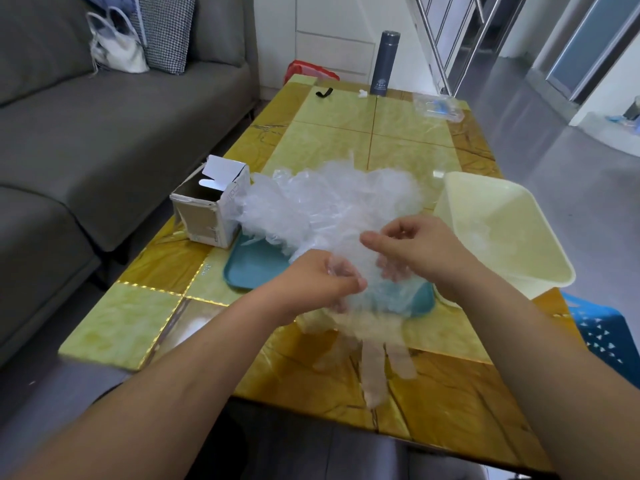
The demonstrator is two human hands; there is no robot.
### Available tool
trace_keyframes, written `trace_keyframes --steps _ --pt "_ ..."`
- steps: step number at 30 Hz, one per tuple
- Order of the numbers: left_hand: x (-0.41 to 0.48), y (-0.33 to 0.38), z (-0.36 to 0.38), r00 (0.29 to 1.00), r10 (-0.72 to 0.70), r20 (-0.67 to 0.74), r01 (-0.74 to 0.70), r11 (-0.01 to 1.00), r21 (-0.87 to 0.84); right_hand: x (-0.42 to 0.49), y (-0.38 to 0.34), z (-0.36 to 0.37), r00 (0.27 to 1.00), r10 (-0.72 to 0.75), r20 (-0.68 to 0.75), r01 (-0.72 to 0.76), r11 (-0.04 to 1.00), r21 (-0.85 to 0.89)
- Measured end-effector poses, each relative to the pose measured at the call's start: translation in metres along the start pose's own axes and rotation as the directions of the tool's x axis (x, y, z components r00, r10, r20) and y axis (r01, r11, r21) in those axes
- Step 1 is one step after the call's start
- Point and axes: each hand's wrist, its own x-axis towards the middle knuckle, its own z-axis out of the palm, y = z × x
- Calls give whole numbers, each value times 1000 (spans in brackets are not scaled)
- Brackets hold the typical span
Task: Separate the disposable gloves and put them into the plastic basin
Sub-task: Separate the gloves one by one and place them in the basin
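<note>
Head view, the only one supplied. At centre frame a pile of gloves (329,202) lies heaped over a teal tray (249,268) on a glossy yellow-green tiled table (131,320). The gloves are thin clear film, crinkled and clinging together in a frothy mass. The left hand (322,282) and right hand (415,251) meet at the near edge of the pile. Each has its fingers curled and nips the film between thumb and fingertips, the two nips close together. A loose glove (374,355) hangs below them, its long axis running from the hands toward the lower edge of the frame, fingers pointing down over the table edge. Whether the hands hold one layer or several cannot be told through the film. The basin (491,209) sits at right of centre, just beside the right hand and well apart from the left. It is pale cream, rectangular, smooth-walled and open-topped, and some clear film appears to lie inside. In my judgement the right hand is better placed to carry the glove across, moving toward the right of the frame. The clinging film may drag neighbouring gloves along. An opened cardboard box (211,209) stands at left of the pile, touching it. A grey flask (384,64) stands at upper centre.
</note>
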Motion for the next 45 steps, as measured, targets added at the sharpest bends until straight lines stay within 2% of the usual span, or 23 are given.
trace_keyframes --steps 2,5,7,9,12,15,16,18,20,21,25,28,31,34,35,37,38,40,41,43,45 --pt "2 -5 -2 999 -23 -25 19 987 -157 -2 16 1 992 126 17 -127 983 135" --pt "1 -5 -1 1000 -22 -15 17 958 -285 -6 37 9 962 227 154 -265 915 303" --pt "-1 -3 1 999 -14 -33 4 961 -276 -8 42 14 955 213 207 -288 833 472" --pt "-3 0 6 997 20 -68 -31 986 -165 -8 43 19 971 155 181 -231 800 554" --pt "-3 -3 16 979 60 -196 -66 998 -24 -4 41 26 988 146 42 -146 838 526" --pt "2 -2 10 935 168 -313 -174 985 9 3 32 32 985 152 -85 -109 919 378" --pt "9 -5 7 910 255 -325 -242 967 82 8 31 36 982 142 -124 -96 944 317" --pt "19 -16 7 882 381 -277 -273 893 359 11 34 44 977 138 -162 -96 965 243" --pt "20 -23 12 923 343 -174 -163 759 631 8 38 50 963 152 -222 -122 983 140" --pt "24 -26 8 937 311 -161 -109 695 711 9 41 55 960 157 -231 -135 985 109" --pt "31 -27 4 965 233 -122 -54 628 776 5 52 63 965 188 -181 -147 964 221" --pt "36 -20 -4 954 268 -135 -51 587 808 2 47 64 981 149 -124 -132 982 137" --pt "38 -27 -11 904 368 -216 -103 681 725 1 50 55 979 139 -150 -129 989 73" --pt "35 -23 -23 794 469 -386 -140 760 634 4 55 46 978 124 -168 -126 992 -3" --pt "32 -16 -25 762 458 -459 -157 817 554 5 57 46 978 118 -170 -122 993 -11" --pt "26 -1 -29 756 298 -583 -213 954 211 6 57 46 976 130 -175 -129 992 18" --pt "21 6 -31 783 192 -592 -255 967 -25 5 56 47 978 127 -168 -122 992 42" --pt "11 19 -33 882 41 -469 -265 866 -423 3 54 46 982 126 -143 -110 987 121" --pt "7 23 -34 932 16 -362 -226 806 -547 3 52 44 984 126 -129 -104 980 167" --pt "-1 25 -33 985 17 -174 -122 778 -616 1 48 37 985 124 -122 -90 963 253" --pt "-3 25 -31 998 -7 -66 -34 794 -606 -1 45 30 991 101 -91 -68 947 313"
